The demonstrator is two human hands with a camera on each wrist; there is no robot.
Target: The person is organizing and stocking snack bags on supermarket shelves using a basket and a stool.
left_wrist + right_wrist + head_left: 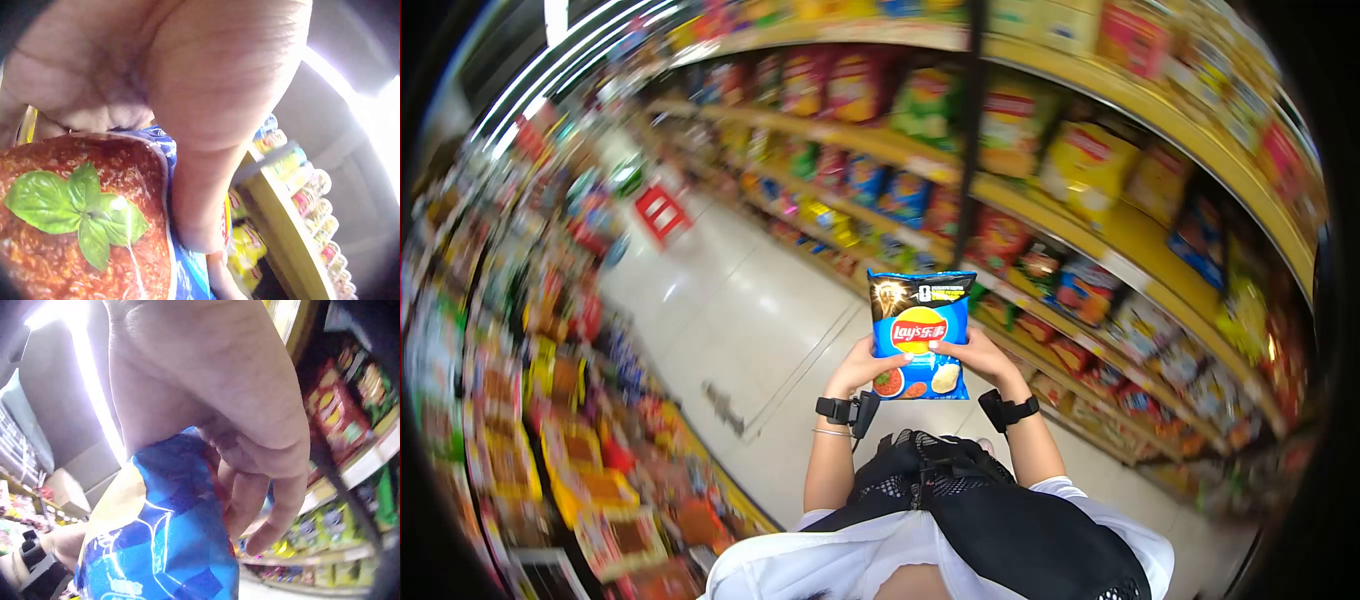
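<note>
A blue Lay's chip bag [920, 335] is held upright in front of me, over the shop aisle. My left hand [865, 362] grips its lower left edge, thumb on the front. My right hand [978, 352] grips its right side, fingers curled round the edge. In the left wrist view my left thumb [206, 156] lies over the bag's tomato and basil picture [75, 219]. Curled right fingers [262, 487] close against the blue bag [169, 544] in the right wrist view.
Yellow shelves [1100, 250] full of snack bags run along the right. Lower racks of packets [550, 400] line the left. Pale floor tiles [730, 310] run between them. A red stool [662, 212] stands far down the aisle.
</note>
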